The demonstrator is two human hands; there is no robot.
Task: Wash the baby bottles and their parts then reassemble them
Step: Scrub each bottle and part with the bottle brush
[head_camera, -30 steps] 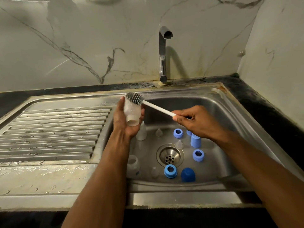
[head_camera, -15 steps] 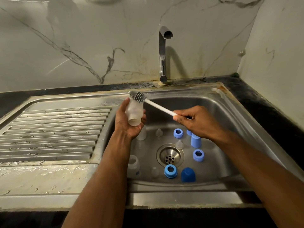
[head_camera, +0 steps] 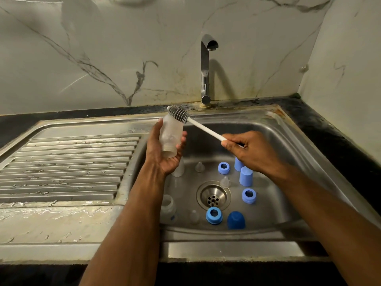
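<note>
The left hand (head_camera: 165,153) has its fingers curled round a clear baby bottle (head_camera: 170,137), thumb along the bottle's left side and fingertips (head_camera: 183,140) wrapping the right side, so the bottle lies tilted in the palm with its threaded neck toward 6 o'clock and its base toward 12 o'clock. The right hand (head_camera: 247,151) pinches the white handle of a bottle brush (head_camera: 198,125) between thumb and curled fingers; the handle runs toward 10 o'clock from that hand, and the grey bristle head (head_camera: 178,114) lies against the base end of the held bottle. Both hands are above the steel sink (head_camera: 288,141), the left over its left rim and the right over the basin. On the basin floor, around the drain (head_camera: 213,196), lie the loose parts: a clear nipple (head_camera: 225,181) at about 1 o'clock just beside the drain, another clear nipple (head_camera: 199,166) at 11 o'clock, a light blue ring (head_camera: 224,168) at 12 o'clock, a light blue cap (head_camera: 246,176) at 2 o'clock with a second one partly hidden behind the right hand, another light blue ring (head_camera: 249,195) at 3 o'clock, a darker blue ring (head_camera: 214,215) at 6 o'clock, and a dark blue cap (head_camera: 236,219) at 5 o'clock. A second clear bottle (head_camera: 168,208) stands at 8 o'clock against the basin's left wall, with a small clear nipple (head_camera: 193,216) between it and the darker ring. Another clear piece shows just below the left hand, though it is too hidden to tell what it is. The tap (head_camera: 206,69) rises at 12 o'clock behind the basin, and the ribbed draining board (head_camera: 68,166) spreads out at 9 o'clock, wet along its near edge.
</note>
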